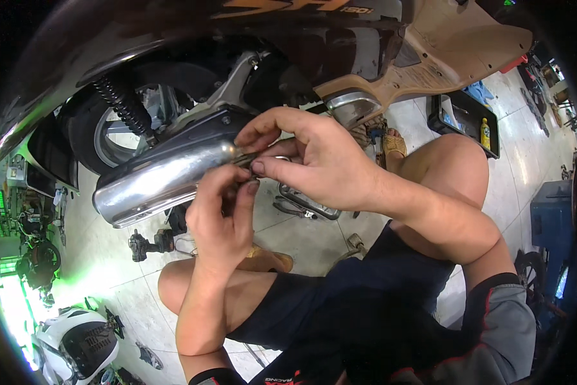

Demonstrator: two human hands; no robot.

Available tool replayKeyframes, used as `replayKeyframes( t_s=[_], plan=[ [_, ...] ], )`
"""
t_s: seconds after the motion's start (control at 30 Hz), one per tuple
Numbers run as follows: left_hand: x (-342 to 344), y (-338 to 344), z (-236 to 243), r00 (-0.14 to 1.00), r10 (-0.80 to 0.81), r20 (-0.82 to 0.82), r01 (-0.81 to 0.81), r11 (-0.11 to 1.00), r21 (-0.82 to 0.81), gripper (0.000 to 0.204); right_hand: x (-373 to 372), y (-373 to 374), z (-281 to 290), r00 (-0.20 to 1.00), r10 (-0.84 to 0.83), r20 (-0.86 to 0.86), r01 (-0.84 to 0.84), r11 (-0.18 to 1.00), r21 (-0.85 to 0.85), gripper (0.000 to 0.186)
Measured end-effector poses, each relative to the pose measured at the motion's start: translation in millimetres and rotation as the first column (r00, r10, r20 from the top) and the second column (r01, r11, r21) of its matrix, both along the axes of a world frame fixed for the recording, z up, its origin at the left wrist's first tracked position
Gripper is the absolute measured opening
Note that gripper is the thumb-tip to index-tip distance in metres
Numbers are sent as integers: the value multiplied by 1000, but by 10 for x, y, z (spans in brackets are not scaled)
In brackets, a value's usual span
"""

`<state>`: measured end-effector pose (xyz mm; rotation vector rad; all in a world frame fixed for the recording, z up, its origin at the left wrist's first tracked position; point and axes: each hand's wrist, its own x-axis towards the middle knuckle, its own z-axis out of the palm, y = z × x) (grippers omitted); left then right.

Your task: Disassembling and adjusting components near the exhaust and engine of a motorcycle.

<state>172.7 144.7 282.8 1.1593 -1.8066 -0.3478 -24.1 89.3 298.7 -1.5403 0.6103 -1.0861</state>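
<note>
A silver exhaust muffler (163,173) runs along the side of a dark scooter (237,32), in front of its rear wheel (102,138). My two hands meet at the muffler's front end. My left hand (218,212) is closed in a pinch, thumb and fingertips drawn together just below the muffler's tip. From the right, my right hand (317,157) reaches over with its fingers curled and its thumb close to the left fingertips. Whatever lies between the fingers is too small and too covered to name.
A cordless power driver (150,244) lies on the tiled floor below the muffler. Pliers (289,208) rest beside a metal-edged tray (314,202). At the right stands a black bin (458,109) holding a yellow bottle (484,135). A white scooter (76,343) is at lower left.
</note>
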Motion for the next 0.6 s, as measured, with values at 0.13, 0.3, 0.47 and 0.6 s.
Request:
replayKeyframes(
  t_s=[0.13,0.3,0.47,0.6],
  plan=[
    [40,-56,39,996,-54,65,64,985,-163,32,-31,1,82,996,72,60,-73,997,18,31],
    [64,-37,124,979,-120,164,163,946,-281,26,-109,20,272,996,86,-34,-91,982,-166,27],
    [85,58,227,959,-37,279,141,920,-364,21,-175,107,432,994,97,-55,-109,947,-302,24],
    [120,77,230,950,-46,309,168,910,-379,20,-156,98,439,991,131,-14,-129,941,-312,22]
  ],
)
